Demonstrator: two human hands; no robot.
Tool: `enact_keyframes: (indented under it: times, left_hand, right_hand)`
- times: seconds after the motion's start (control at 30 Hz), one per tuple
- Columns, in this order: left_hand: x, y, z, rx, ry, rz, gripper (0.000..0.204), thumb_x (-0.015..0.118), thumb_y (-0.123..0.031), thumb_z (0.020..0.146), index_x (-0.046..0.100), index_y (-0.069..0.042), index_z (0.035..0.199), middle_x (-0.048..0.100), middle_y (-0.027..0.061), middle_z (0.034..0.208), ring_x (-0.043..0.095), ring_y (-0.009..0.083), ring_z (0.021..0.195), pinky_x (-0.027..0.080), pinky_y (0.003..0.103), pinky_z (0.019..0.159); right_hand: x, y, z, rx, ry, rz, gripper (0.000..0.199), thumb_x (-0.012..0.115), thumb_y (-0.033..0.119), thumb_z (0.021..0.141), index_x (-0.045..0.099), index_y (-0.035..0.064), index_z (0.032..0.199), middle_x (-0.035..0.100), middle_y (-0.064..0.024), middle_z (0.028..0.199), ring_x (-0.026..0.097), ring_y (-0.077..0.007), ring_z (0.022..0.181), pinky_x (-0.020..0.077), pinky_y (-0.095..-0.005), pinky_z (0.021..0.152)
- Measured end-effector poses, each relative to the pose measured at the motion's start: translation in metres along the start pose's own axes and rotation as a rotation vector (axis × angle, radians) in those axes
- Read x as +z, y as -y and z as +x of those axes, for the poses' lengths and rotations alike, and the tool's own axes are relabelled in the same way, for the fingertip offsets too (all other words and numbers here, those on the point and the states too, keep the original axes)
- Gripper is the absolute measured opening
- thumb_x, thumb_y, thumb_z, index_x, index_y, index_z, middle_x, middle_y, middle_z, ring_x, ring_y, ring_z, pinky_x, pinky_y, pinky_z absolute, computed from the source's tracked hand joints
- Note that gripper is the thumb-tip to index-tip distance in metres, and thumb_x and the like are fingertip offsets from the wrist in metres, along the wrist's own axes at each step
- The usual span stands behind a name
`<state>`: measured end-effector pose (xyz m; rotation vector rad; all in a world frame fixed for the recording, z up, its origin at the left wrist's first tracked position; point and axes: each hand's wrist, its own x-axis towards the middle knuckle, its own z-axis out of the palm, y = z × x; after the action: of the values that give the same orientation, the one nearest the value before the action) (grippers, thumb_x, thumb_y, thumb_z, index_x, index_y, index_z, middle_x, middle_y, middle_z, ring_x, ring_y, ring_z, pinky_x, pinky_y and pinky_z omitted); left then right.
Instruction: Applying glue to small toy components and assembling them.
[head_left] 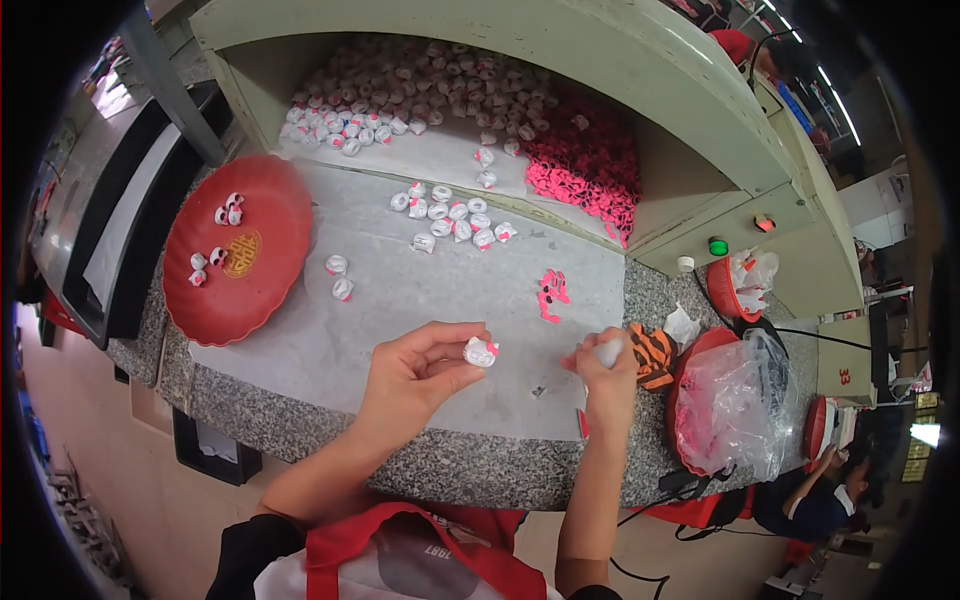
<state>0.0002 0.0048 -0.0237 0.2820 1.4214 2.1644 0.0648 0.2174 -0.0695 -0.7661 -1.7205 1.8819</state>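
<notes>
White figurine (pixel 477 353) with pink patch (pixel 492 348)

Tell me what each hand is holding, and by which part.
Left hand: a white cat head, pinched by its edge. Right hand: a whitish thing, blurred; where it is gripped cannot be told.

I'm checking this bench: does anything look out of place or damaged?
Possibly: a small dark mark on the pale sheet, near the right hand. It stands out against the plain surface; whether debris or a tear, I cannot tell.
</notes>
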Motion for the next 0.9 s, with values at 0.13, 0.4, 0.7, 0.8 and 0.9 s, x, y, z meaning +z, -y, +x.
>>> enact_keyframes:
  times: [0.13,0.4,0.7,0.8,0.9]
  left_hand:
    - [-0.001,0.001,0.0,-0.004,-0.001,0.027,0.036,0.056,0.01,0.074,0.052,0.003,0.108,0.059,0.0114,0.102,0.057,0.0146,0.092,0.046,0.024,0.078]
    - [0.004,0.006,0.006,-0.026,-0.06,0.074,0.034,0.056,0.01,0.075,0.051,0.004,0.109,0.058,0.0112,0.101,0.058,0.0161,0.09,0.047,0.024,0.079]
    - [0.012,0.011,-0.002,0.227,0.009,0.163,0.034,0.053,0.013,0.076,0.051,0.004,0.108,0.046,0.012,0.113,0.053,0.0188,0.101,0.046,0.028,0.085]
    - [0.013,0.003,-0.005,0.225,0.01,0.198,0.034,0.053,0.014,0.075,0.052,0.004,0.107,0.047,0.0129,0.113,0.053,0.0193,0.101,0.046,0.029,0.086]
    - [0.011,-0.002,-0.008,0.196,0.071,0.069,0.033,0.053,0.013,0.075,0.052,0.003,0.107,0.047,0.0144,0.115,0.053,0.0197,0.101,0.045,0.029,0.086]
  right_hand:
    - [0.014,0.004,0.03,-0.118,0.101,-0.828,0.026,0.064,0.011,0.069,0.059,0.0002,0.092,0.06,-0.009,0.071,0.059,-0.0184,0.066,0.0452,-0.0294,0.059]
    - [0.02,0.031,0.005,-0.222,0.208,-0.776,0.013,0.066,0.01,0.07,0.062,0.0006,0.078,0.062,-0.0086,0.071,0.058,-0.0174,0.061,0.0445,-0.0261,0.056]
    - [0.056,0.071,-0.051,-0.093,0.366,-0.238,0.013,0.066,-0.001,0.07,0.06,-0.0021,0.081,0.059,-0.0024,0.069,0.052,-0.0056,0.06,0.0413,-0.0175,0.053]
    - [0.055,0.069,-0.055,-0.044,0.314,-0.24,0.013,0.067,-0.001,0.07,0.06,-0.0016,0.082,0.059,-0.0029,0.071,0.052,-0.0056,0.061,0.0414,-0.0174,0.054]
    - [0.056,0.066,-0.057,-0.06,0.292,-0.234,0.015,0.067,-0.002,0.07,0.06,-0.0009,0.083,0.06,-0.0029,0.072,0.052,-0.0057,0.063,0.0413,-0.0173,0.056]
